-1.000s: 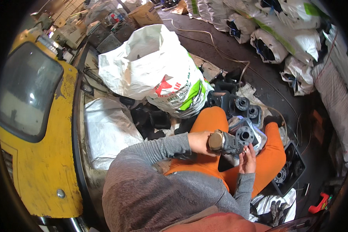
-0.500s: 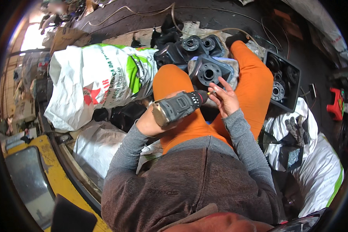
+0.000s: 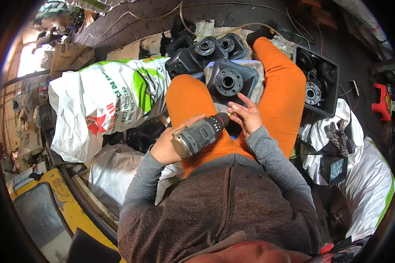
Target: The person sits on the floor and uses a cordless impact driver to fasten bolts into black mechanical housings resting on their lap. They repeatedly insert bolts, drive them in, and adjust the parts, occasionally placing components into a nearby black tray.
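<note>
My left hand (image 3: 163,147) is wrapped round a grey and black cordless drill (image 3: 200,136), its chuck pointing up and to the right. At the chuck's tip my right hand (image 3: 248,119) pinches a small metal piece (image 3: 232,112), too small to name surely; its other fingers stretch out. Just beyond these fingers, between my knees, a black rubber-like boot with a round drilled metal flange (image 3: 229,82) rests on a pale cloth. Farther off lie other black flanged parts (image 3: 205,47), side by side.
A dark crate (image 3: 333,98) with several round flanged parts stands right of my leg. Nearby are a black box of small silver pieces (image 3: 336,170), a patterned glove (image 3: 339,140) and a red tool (image 3: 382,102). A big white sack (image 3: 105,103) lies left; a hose (image 3: 153,16) crosses the floor.
The whole view has shifted slightly. The drill and both hands stay together, with the right fingers still at the drill's tip. The flanged parts have not visibly been moved.
</note>
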Motion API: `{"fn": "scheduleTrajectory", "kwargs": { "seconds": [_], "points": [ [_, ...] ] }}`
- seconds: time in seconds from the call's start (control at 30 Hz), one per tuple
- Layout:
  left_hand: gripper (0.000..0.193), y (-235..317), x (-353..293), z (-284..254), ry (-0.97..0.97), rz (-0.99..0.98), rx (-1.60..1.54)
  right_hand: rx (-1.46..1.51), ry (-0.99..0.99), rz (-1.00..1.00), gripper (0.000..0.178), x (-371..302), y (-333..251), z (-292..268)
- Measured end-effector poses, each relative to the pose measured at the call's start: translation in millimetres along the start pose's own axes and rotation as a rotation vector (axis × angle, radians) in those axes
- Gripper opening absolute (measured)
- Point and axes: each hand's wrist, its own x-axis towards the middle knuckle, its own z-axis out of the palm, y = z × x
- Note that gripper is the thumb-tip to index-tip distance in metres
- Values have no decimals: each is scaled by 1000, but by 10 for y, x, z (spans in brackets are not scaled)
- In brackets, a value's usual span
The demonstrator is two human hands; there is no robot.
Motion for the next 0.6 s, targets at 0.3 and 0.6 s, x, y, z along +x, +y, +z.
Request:
{"fn": "scheduleTrajectory", "kwargs": {
  "seconds": [0.3,0.6],
  "points": [
    [56,-6,149,90,121,33,-33,334,18,70,51,112,175,-75],
    [54,-238,523,-203,63,-91,-75,-74,340,-287,39,519,256,-162]
  ]
}}
